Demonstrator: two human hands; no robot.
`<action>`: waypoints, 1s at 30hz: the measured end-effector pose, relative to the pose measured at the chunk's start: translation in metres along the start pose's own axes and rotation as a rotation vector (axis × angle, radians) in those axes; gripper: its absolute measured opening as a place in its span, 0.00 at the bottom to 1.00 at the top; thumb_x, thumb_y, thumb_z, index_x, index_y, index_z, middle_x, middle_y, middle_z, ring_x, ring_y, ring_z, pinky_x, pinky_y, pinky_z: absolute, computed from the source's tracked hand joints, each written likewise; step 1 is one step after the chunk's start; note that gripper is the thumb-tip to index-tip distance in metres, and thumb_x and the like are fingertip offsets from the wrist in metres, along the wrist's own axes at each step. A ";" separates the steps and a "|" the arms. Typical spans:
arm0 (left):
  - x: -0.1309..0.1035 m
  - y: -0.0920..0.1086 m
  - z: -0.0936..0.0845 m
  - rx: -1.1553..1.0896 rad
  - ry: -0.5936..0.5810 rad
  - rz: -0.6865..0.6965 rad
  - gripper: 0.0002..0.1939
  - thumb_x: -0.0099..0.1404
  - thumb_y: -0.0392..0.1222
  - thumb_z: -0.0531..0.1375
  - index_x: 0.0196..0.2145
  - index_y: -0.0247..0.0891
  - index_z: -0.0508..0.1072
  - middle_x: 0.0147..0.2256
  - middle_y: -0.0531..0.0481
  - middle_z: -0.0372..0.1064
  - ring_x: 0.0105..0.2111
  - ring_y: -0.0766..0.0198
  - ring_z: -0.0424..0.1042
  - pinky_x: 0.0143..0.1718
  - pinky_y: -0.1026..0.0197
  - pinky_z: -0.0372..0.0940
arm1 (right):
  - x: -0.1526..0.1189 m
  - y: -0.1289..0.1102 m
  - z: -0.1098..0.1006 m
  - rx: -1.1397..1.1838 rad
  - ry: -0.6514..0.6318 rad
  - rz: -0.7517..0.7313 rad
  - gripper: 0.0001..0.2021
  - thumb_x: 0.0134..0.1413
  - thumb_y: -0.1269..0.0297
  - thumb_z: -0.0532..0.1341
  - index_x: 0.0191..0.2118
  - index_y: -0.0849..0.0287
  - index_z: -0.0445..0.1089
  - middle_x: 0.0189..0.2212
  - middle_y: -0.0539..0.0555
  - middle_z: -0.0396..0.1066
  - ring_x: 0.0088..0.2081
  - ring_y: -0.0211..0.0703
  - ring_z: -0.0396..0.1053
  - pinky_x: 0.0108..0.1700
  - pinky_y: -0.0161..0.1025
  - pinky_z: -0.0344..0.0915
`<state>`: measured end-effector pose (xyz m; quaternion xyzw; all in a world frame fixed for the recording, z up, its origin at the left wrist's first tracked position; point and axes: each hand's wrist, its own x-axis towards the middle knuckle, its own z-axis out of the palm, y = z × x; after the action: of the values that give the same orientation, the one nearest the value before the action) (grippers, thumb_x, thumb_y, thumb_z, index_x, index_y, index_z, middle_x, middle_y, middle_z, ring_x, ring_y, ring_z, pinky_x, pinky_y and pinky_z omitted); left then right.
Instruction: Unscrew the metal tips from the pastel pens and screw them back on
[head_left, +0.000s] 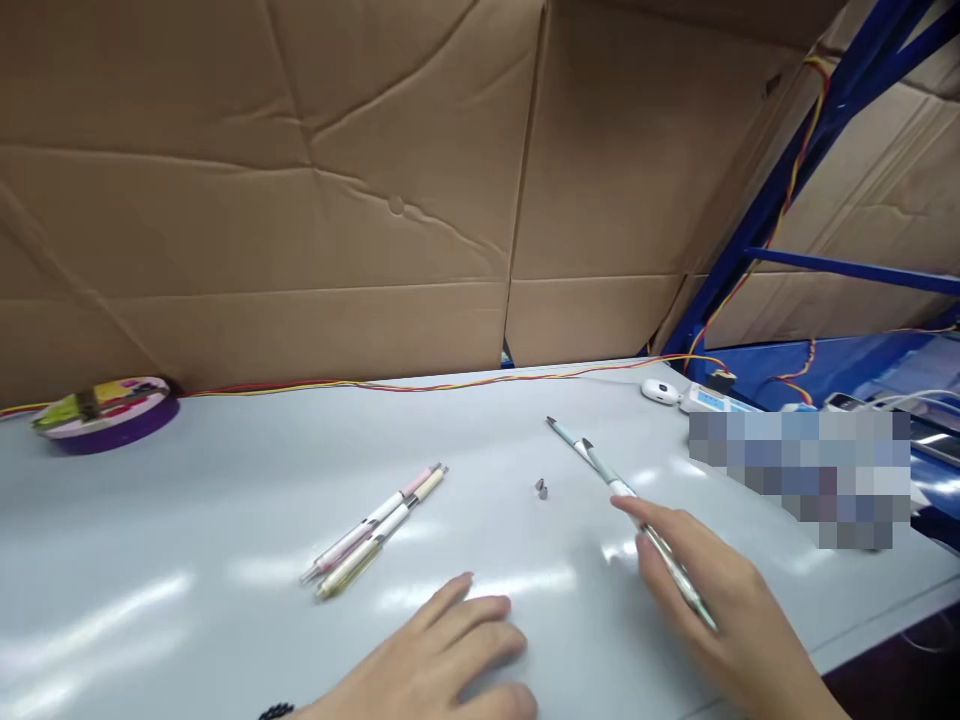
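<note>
The right hand (705,590) pinches a pale blue and white pen (606,466) between thumb and index finger; the clip end points forward, away from the person, and the opposite end lies across the palm side of the hand. A second pale blue pen (564,433) rests on the table (247,500) just beyond, with its rear portion hidden behind the held one. The left hand (450,650) is unoccupied, its fingers spread and slightly curved; from where I stand, I cannot tell whether they touch the table. A beaded bracelet (276,711) shows at the left wrist. Forward and to the left of this hand, a white and pink pen (386,508) and a white and yellow pen (386,525) lie side by side at a slant. Two small metal parts (541,490) sit between this pair and the held pen, near the latter. A round purple container (124,435) stands at the far left. Red and yellow wires (420,387) run along the rear edge, below the cardboard panels (360,230) that close off the back. At the right, a power strip (712,399) with a white plug-in device (660,391) and a blue metal frame (739,225) bound the surface; a pixelated patch conceals the items nearby.
</note>
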<state>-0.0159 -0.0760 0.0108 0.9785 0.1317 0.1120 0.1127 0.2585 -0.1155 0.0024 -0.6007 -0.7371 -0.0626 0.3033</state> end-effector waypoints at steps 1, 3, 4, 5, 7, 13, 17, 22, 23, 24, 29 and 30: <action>0.000 0.000 0.002 0.033 -0.003 0.000 0.12 0.75 0.39 0.46 0.44 0.42 0.69 0.47 0.48 0.70 0.52 0.56 0.65 0.59 0.46 0.54 | 0.003 0.006 0.003 -0.012 -0.030 -0.009 0.13 0.64 0.65 0.49 0.52 0.54 0.61 0.42 0.56 0.73 0.43 0.47 0.73 0.40 0.41 0.70; -0.002 -0.002 0.005 0.072 0.025 -0.030 0.11 0.74 0.37 0.48 0.43 0.41 0.69 0.46 0.47 0.70 0.53 0.54 0.64 0.58 0.44 0.54 | 0.009 0.018 0.009 -0.009 -0.074 -0.032 0.10 0.65 0.64 0.48 0.48 0.55 0.61 0.38 0.56 0.73 0.38 0.46 0.74 0.37 0.41 0.70; -0.002 -0.002 0.005 0.080 0.009 -0.040 0.10 0.73 0.37 0.49 0.44 0.42 0.69 0.47 0.47 0.69 0.54 0.54 0.63 0.59 0.44 0.53 | 0.011 0.023 0.012 -0.001 -0.094 -0.044 0.09 0.65 0.63 0.49 0.46 0.55 0.62 0.36 0.55 0.73 0.36 0.46 0.73 0.36 0.41 0.70; -0.002 -0.003 0.004 0.089 0.029 -0.051 0.09 0.72 0.36 0.50 0.43 0.42 0.70 0.47 0.47 0.69 0.54 0.53 0.62 0.59 0.44 0.54 | 0.012 0.027 0.013 0.004 -0.120 -0.061 0.08 0.65 0.63 0.49 0.45 0.54 0.62 0.36 0.55 0.73 0.35 0.45 0.73 0.35 0.40 0.70; -0.002 -0.004 0.000 0.106 -0.006 -0.119 0.10 0.69 0.33 0.52 0.44 0.41 0.70 0.48 0.47 0.68 0.56 0.53 0.60 0.59 0.45 0.53 | 0.015 0.032 0.013 -0.010 -0.180 -0.102 0.08 0.63 0.62 0.52 0.46 0.53 0.64 0.38 0.55 0.72 0.38 0.46 0.72 0.37 0.41 0.70; -0.005 -0.011 0.000 0.272 0.077 -0.347 0.18 0.64 0.40 0.57 0.53 0.40 0.66 0.61 0.36 0.52 0.59 0.35 0.51 0.51 0.32 0.57 | 0.015 0.034 0.009 -0.140 -0.195 -0.127 0.14 0.54 0.54 0.61 0.45 0.53 0.68 0.48 0.58 0.69 0.47 0.54 0.68 0.45 0.49 0.69; -0.010 -0.014 0.008 0.354 0.103 -0.409 0.24 0.65 0.49 0.58 0.57 0.44 0.64 0.62 0.34 0.50 0.59 0.33 0.51 0.50 0.28 0.55 | 0.019 0.017 0.017 -0.179 -0.147 -0.150 0.13 0.62 0.59 0.53 0.48 0.56 0.68 0.49 0.60 0.68 0.47 0.53 0.67 0.46 0.51 0.68; -0.008 -0.010 0.003 0.363 0.035 -0.370 0.25 0.66 0.52 0.57 0.57 0.38 0.64 0.61 0.30 0.51 0.54 0.31 0.59 0.45 0.34 0.62 | 0.029 -0.008 0.033 -0.185 -0.201 -0.207 0.16 0.64 0.63 0.50 0.54 0.57 0.64 0.47 0.60 0.69 0.47 0.52 0.68 0.45 0.51 0.69; -0.007 -0.008 0.001 0.357 0.029 -0.358 0.23 0.66 0.50 0.57 0.55 0.37 0.65 0.60 0.30 0.52 0.53 0.31 0.60 0.44 0.37 0.63 | 0.030 -0.010 0.035 -0.190 -0.202 -0.224 0.16 0.64 0.63 0.49 0.54 0.57 0.65 0.47 0.60 0.69 0.46 0.52 0.68 0.44 0.51 0.70; -0.006 -0.006 0.000 0.350 0.022 -0.338 0.20 0.67 0.47 0.57 0.54 0.37 0.66 0.60 0.31 0.53 0.52 0.33 0.62 0.43 0.41 0.64 | 0.030 -0.012 0.036 -0.194 -0.203 -0.237 0.16 0.64 0.64 0.49 0.54 0.58 0.65 0.46 0.60 0.70 0.45 0.52 0.69 0.43 0.50 0.70; -0.002 0.005 0.000 0.326 -0.005 -0.207 0.08 0.66 0.34 0.55 0.43 0.38 0.67 0.49 0.40 0.66 0.39 0.51 0.70 0.35 0.55 0.65 | 0.032 -0.015 0.036 -0.194 -0.225 -0.247 0.13 0.63 0.67 0.51 0.50 0.61 0.67 0.44 0.60 0.71 0.44 0.51 0.70 0.42 0.49 0.70; -0.002 0.007 0.000 0.313 -0.019 -0.183 0.07 0.65 0.33 0.55 0.41 0.39 0.67 0.44 0.43 0.68 0.36 0.54 0.70 0.34 0.57 0.64 | 0.032 -0.015 0.036 -0.192 -0.230 -0.248 0.13 0.63 0.67 0.51 0.49 0.61 0.67 0.43 0.60 0.71 0.44 0.51 0.70 0.42 0.49 0.70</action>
<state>-0.0159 -0.0830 0.0118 0.9690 0.2348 0.0702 -0.0301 0.2284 -0.0760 -0.0059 -0.5348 -0.8258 -0.1004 0.1482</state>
